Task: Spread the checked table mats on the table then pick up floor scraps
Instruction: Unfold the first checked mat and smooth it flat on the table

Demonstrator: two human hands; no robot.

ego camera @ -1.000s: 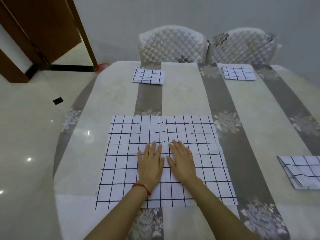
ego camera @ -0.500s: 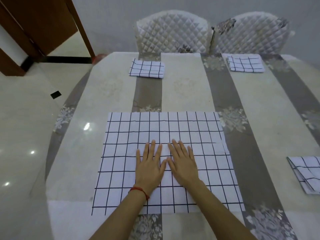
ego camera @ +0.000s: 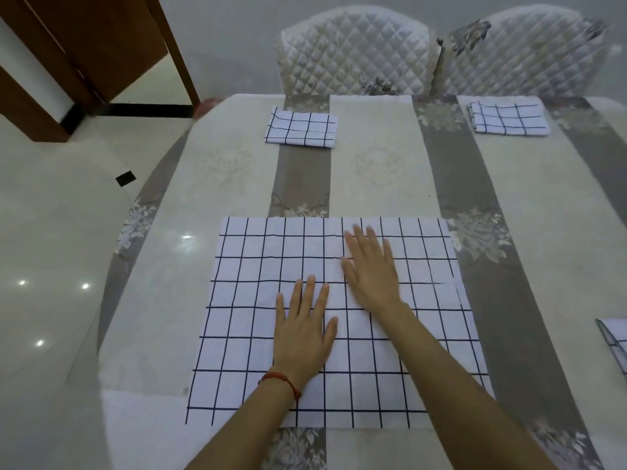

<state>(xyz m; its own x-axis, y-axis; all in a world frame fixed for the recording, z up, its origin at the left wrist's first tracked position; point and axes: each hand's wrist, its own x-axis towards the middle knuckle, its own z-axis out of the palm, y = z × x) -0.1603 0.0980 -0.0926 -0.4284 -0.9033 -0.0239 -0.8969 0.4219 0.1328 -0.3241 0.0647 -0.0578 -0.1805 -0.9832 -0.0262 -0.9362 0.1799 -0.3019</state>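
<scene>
On the desk [ego camera: 390,184], both flat, empty hands, left [ego camera: 302,329] and right [ego camera: 371,269], should stroke the spread checked mat [ego camera: 251,300] outward, smoothing creases.

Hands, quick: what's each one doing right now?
Left hand: open, fingers straight, flat on the spread checked mat.
Right hand: open, fingers straight, flat on the same mat, further up.

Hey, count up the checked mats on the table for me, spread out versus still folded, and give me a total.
Spread flat: 1, the spread mat, with both hands on it
Still folded: 3, far-left mat, far-right mat, and right-edge mat, partly cut off by the frame
Total: 4
</scene>
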